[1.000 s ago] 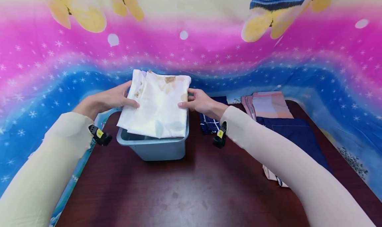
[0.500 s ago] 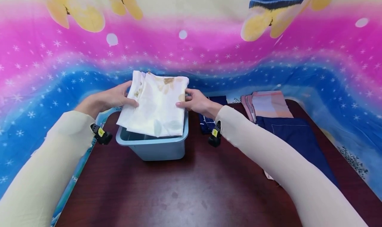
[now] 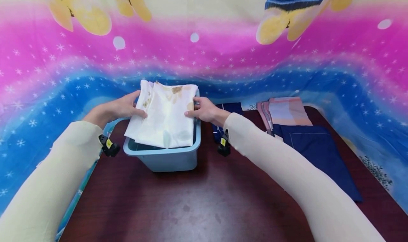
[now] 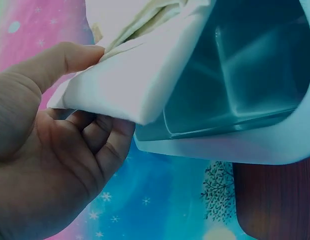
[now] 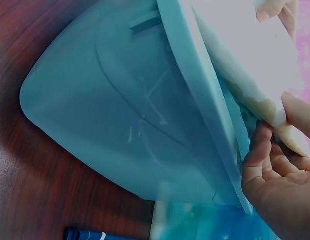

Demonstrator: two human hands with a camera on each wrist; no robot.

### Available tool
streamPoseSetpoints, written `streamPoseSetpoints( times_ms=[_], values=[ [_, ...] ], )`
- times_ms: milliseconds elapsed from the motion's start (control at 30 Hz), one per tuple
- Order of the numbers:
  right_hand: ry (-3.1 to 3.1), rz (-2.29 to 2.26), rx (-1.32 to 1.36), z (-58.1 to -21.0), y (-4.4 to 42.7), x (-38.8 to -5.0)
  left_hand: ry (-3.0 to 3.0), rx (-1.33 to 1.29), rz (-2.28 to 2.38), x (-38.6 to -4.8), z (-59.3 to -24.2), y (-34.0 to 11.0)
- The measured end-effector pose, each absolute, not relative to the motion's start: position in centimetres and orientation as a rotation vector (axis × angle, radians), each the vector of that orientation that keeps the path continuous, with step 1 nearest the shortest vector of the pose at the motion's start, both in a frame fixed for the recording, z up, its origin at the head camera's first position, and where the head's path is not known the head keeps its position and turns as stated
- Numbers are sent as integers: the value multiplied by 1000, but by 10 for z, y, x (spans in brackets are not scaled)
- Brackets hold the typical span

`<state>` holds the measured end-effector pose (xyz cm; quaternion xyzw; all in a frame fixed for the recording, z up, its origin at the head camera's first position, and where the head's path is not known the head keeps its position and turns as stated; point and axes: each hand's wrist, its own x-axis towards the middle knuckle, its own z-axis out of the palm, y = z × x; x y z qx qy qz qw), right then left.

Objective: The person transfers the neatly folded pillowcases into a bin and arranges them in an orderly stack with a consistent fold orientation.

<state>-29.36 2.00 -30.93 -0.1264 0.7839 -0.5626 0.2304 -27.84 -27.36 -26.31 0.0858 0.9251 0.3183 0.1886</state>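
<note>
The cloth (image 3: 165, 120) has shifted left and slightly lower; I see it spanning between left hand (image 3: 122, 107) and right hand (image 3: 205, 110), each pinching one side, over the bin's (image 3: 172, 161) mouth.

Smooth plastic bin (image 3: 173, 161); soft cloth (image 3: 169, 118); glossy wood-look table (image 3: 191, 206).

I see a long, plain cream fabric left sleeve (image 3: 60, 171) and a matching right sleeve (image 3: 274, 164), both ending at bare hands (image 3: 123, 107). At each cuff's inner edge I have 1 small, blocky black wrist camera (image 3: 112, 150) with 1 yellow rectangular label (image 3: 222, 142), its print illegible to me.
</note>
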Motion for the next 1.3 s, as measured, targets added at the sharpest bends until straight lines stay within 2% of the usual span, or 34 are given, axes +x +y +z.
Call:
streamPoseSetpoints(
  times_ms=[1300],
  values=[
    [2398,-1307,-425,-311,0,-291,2654,154,747,-280,-292,-260]
  ],
)
